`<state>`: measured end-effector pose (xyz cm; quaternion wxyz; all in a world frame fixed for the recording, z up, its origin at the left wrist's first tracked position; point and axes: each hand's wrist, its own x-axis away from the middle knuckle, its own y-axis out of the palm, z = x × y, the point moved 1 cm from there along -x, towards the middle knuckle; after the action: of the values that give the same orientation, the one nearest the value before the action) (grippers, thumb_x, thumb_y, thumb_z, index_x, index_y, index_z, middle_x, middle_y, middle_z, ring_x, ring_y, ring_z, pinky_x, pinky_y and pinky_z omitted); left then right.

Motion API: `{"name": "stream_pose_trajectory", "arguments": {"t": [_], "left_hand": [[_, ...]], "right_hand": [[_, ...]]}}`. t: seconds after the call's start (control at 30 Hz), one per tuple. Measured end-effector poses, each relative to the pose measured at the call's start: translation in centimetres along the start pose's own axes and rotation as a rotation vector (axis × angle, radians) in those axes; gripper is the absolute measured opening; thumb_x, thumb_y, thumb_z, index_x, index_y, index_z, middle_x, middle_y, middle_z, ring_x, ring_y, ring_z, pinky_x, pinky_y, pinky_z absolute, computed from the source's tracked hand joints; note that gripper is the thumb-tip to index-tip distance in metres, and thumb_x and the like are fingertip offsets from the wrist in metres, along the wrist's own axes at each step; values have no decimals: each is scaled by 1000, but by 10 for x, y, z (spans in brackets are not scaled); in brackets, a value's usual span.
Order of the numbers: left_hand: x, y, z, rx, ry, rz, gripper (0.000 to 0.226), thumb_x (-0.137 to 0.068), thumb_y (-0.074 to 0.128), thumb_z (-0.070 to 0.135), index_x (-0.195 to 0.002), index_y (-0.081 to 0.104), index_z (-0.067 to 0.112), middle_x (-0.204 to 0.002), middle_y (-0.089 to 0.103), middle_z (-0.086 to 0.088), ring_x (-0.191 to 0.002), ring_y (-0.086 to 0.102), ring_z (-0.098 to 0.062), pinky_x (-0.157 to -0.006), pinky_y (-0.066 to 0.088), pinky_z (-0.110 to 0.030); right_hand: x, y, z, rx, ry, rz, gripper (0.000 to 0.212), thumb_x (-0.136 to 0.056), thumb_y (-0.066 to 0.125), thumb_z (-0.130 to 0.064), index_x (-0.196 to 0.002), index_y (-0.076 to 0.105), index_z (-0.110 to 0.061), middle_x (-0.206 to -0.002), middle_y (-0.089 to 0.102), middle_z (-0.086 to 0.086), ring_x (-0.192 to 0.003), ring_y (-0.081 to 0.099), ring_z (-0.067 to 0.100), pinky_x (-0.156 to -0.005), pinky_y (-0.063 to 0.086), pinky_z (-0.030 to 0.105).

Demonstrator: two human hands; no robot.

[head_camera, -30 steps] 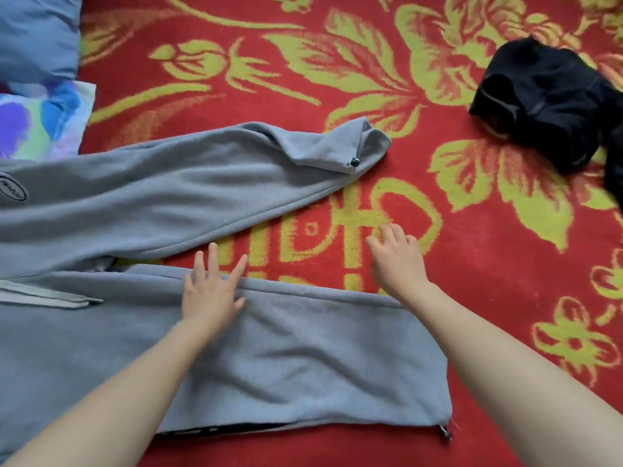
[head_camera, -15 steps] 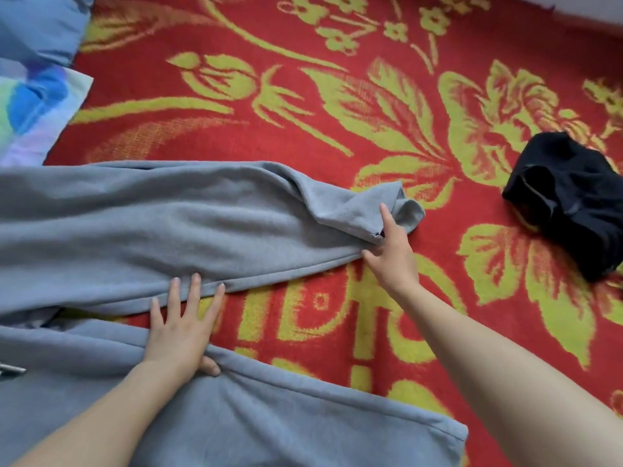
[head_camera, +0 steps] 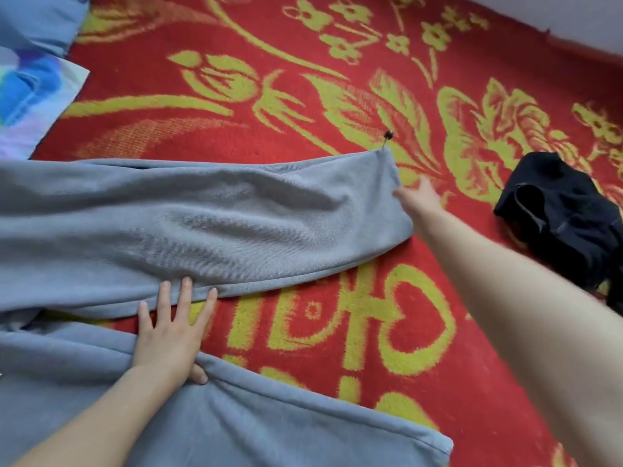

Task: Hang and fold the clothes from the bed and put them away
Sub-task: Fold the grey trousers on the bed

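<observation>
Grey sweatpants lie spread on the red and yellow blanket [head_camera: 337, 112]. The far leg [head_camera: 219, 217] stretches flat to the right and ends in a cuff with a small black cord stopper [head_camera: 388, 134]. The near leg [head_camera: 269, 423] runs along the bottom. My left hand [head_camera: 168, 335] lies flat with spread fingers between the legs, its fingertips on the far leg's lower edge and its thumb on the near leg. My right hand [head_camera: 419, 198], blurred, reaches with straight fingers to the far cuff's end and touches it.
A crumpled black garment [head_camera: 559, 214] lies on the blanket at the right. A blue pillow [head_camera: 37, 18] and a colourful cloth [head_camera: 30, 96] sit at the top left. The blanket's far edge meets a pale surface at the top right.
The folded-over cuff of the far leg has been turned out and now lies flat. My right hand has gone from holding the cuff to open at its end. My left hand shifted slightly forward.
</observation>
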<state>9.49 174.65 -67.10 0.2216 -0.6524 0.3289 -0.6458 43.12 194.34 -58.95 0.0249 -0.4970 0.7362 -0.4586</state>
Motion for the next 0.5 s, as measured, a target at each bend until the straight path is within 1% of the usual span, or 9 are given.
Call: {"name": "stream_pose_trajectory", "arguments": {"t": [0.07,0.13,0.23,0.27,0.3,0.37,0.43,0.47,0.5], "left_hand": [[1,0,0,3,2,7,136,-68,69,62,-117,-49,19,-149,-34,-19,-138,-24,-45,-111,1,-60],[1,-1,-2,8,7,15,136,-67,69,64,-117,-50,20,-149,-34,-19,-138,-24,-45,-111,1,-60],[1,-1,-3,13,20,21,137,-65,68,67,-117,-50,22,-149,-34,-18,-138,-25,-44,-112,1,-59],[0,-1,-3,20,21,25,137,-64,69,68,-117,-49,22,-149,-34,-18,-138,-25,-44,-112,1,-59],[-1,0,-3,22,23,34,138,-63,68,69,-117,-49,22,-149,-34,-17,-138,-25,-44,-112,1,-59],[0,0,-6,14,35,52,138,-61,68,72,-118,-49,25,-149,-34,-15,-139,-24,-42,-113,1,-57],[1,3,-12,19,53,105,138,-57,66,76,-120,-47,29,-151,-33,-11,-141,-23,-37,-114,-1,-53],[4,5,-15,43,65,144,137,-55,66,77,-123,-44,31,-153,-30,-8,-142,-21,-34,-115,-1,-51],[7,5,-17,81,78,185,136,-53,66,77,-127,-38,32,-155,-26,-6,-143,-18,-32,-115,-1,-48]], "right_hand": [[7,10,35,19,141,3,68,-86,59,-22,-144,27,-11,-144,34,16,-128,40,32,-102,38,37],[13,16,56,-14,232,67,71,-84,63,-25,-143,27,-10,-143,34,17,-127,39,34,-100,37,38],[15,20,75,-167,200,160,75,-81,66,-18,-143,26,-7,-141,41,14,-128,41,31,-104,38,41],[15,20,75,-278,188,170,72,-81,66,-15,-142,29,-6,-139,44,12,-125,45,27,-100,42,40],[15,20,75,-404,204,154,65,-82,66,-13,-139,34,-6,-135,48,11,-119,50,24,-91,47,39],[19,22,69,-597,278,67,51,-85,63,-9,-130,43,-3,-127,54,10,-103,57,21,-72,47,32],[25,26,67,-589,312,9,39,-86,57,-2,-124,47,-1,-112,55,12,-78,57,18,-61,45,27],[29,27,69,-570,316,17,34,-86,54,0,-119,48,-2,-107,54,12,-69,53,16,-56,44,26],[33,25,73,-567,311,50,32,-86,51,2,-116,47,-5,-104,52,12,-64,50,15,-53,42,26]]}}
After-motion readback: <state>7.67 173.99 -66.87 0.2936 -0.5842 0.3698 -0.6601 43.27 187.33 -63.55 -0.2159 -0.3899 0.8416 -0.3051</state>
